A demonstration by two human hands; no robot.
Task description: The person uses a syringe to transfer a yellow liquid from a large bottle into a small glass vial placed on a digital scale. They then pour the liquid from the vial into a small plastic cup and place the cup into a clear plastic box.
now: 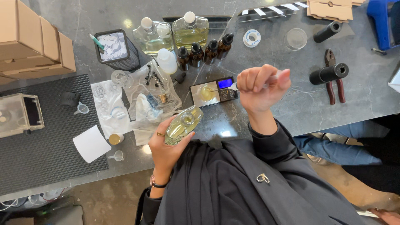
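Head view gives me the left hand (166, 143) cradling a flat glass bottle (183, 124) of pale yellow-green liquid, clear-walled with a round open neck facing up at me. Its long axis runs on a slant, from the lower left near the palm up toward the small digital scale (214, 91) at the upper right. I read the fingers (160, 132) as curled shut around the bottle's lower left edge, thumb underneath on the near side, so most of the glass juts out past them over the grey stone table (316, 104). A ring shows on one finger. My right hand (260, 87) is raised above the table beside the scale, fingers bunched tight into a loose fist; something thin and pale seems pinched at the fingertips, perhaps a pipette, though I cannot tell for sure. Four small amber dropper bottles (204, 50) stand beyond the scale.
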